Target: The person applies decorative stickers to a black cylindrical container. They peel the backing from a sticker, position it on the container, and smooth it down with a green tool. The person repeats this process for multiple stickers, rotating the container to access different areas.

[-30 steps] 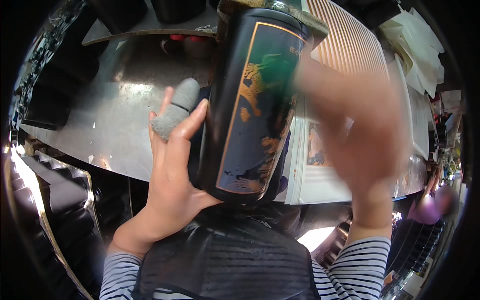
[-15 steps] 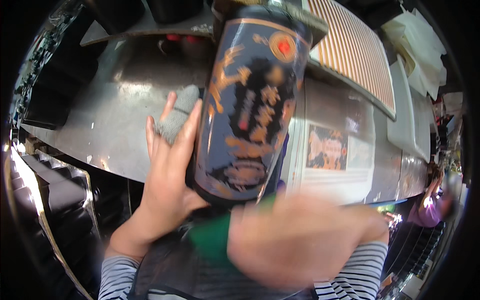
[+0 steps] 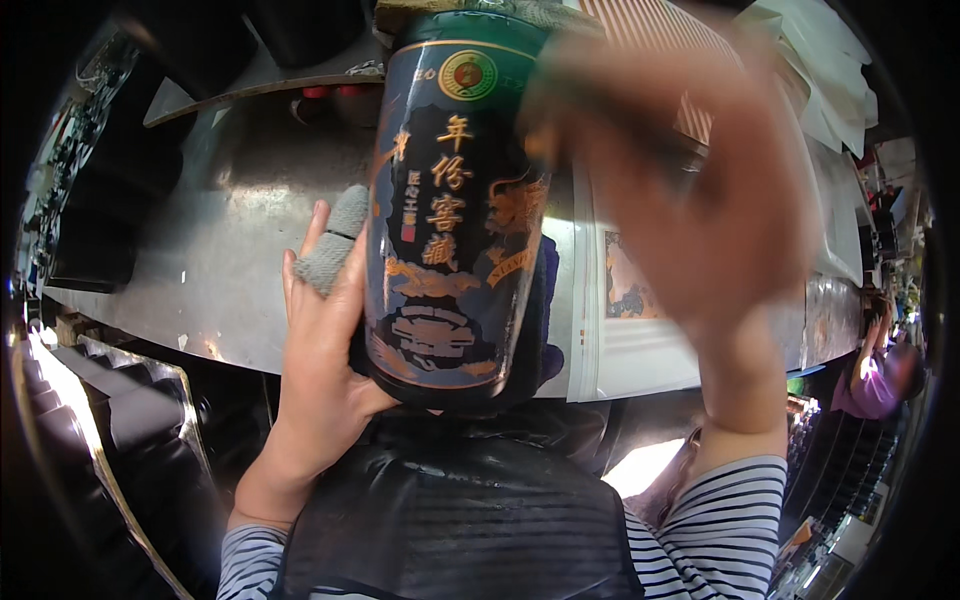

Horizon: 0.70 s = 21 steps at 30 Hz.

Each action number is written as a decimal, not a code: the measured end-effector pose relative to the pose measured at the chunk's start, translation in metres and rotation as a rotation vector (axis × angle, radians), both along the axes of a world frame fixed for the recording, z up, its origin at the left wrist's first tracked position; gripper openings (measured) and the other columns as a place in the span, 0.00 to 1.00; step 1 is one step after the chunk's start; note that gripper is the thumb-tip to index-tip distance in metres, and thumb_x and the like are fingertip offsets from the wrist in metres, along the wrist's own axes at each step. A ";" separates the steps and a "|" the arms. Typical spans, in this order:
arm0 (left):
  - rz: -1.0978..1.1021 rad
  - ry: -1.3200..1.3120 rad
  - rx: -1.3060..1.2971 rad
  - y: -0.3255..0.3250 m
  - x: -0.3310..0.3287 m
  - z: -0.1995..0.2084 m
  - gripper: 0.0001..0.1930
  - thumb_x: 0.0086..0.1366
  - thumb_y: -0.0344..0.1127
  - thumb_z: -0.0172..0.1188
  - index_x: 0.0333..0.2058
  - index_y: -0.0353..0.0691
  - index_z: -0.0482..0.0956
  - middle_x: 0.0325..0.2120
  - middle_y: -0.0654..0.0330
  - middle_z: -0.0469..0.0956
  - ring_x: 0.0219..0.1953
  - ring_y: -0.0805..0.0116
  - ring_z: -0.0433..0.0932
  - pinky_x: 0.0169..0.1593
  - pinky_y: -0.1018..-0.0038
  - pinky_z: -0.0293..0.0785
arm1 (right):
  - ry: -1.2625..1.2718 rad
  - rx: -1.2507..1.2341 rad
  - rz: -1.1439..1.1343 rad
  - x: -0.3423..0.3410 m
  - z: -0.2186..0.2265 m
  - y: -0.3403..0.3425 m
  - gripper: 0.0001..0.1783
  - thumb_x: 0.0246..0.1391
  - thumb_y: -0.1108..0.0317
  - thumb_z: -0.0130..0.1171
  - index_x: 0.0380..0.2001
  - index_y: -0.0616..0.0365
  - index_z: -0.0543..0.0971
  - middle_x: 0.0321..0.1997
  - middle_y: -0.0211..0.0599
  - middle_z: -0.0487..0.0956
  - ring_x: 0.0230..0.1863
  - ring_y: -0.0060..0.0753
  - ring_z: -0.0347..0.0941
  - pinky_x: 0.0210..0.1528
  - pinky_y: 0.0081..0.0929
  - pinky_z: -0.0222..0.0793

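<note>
A black cylindrical jar (image 3: 400,330) stands tilted in front of me, its side covered by a dark decal with gold and orange writing and patterns. Its upper end looks green. My left hand (image 3: 325,350) is closed against the jar's left side, thumb by its base; one finger wears a grey fabric sleeve (image 3: 335,240). Smeared by motion, my right hand (image 3: 700,200) is raised at the jar's upper right. Something dark and blurred shows at its fingers; whether it is held cannot be made out. A purple thing (image 3: 550,310) peeks out behind the jar's right edge.
A metal worktable (image 3: 240,200) spans the view. Printed decal sheets (image 3: 630,290) lie right of the jar, with a striped board (image 3: 650,25) and white sheets (image 3: 825,80) farther back. Dark jars (image 3: 180,40) stand far left. Another person in purple (image 3: 870,385) is at the far right.
My right hand has swept up from below the jar to its upper right. The green thing beneath it is gone from there. In my left hand, the jar now sits slightly further left.
</note>
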<state>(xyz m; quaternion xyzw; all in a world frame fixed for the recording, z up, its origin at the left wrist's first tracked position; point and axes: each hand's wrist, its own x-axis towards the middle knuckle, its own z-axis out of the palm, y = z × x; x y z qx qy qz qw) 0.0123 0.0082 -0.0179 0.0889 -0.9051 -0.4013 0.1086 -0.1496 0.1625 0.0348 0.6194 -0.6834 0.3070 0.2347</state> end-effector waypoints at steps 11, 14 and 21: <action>0.055 -0.078 0.185 0.001 -0.004 -0.002 0.45 0.45 0.46 0.71 0.59 0.32 0.61 0.59 0.50 0.62 0.66 0.43 0.47 0.64 0.48 0.36 | 0.107 -0.149 0.117 -0.024 -0.005 -0.004 0.12 0.48 0.79 0.55 0.39 0.64 0.75 0.35 0.35 0.80 0.31 0.24 0.77 0.28 0.18 0.74; -0.037 -0.041 -0.013 -0.004 -0.008 -0.003 0.47 0.44 0.45 0.72 0.60 0.33 0.59 0.59 0.50 0.62 0.66 0.42 0.46 0.64 0.46 0.36 | 0.221 0.055 0.805 0.031 -0.011 0.024 0.10 0.50 0.72 0.54 0.37 0.64 0.75 0.32 0.32 0.79 0.29 0.23 0.77 0.26 0.14 0.71; 0.089 -0.085 0.159 -0.004 -0.006 0.005 0.50 0.40 0.38 0.74 0.61 0.31 0.56 0.59 0.47 0.61 0.66 0.43 0.48 0.64 0.57 0.46 | -0.050 -0.179 0.154 -0.021 -0.007 -0.009 0.09 0.51 0.74 0.57 0.36 0.62 0.75 0.31 0.31 0.78 0.29 0.21 0.74 0.28 0.16 0.70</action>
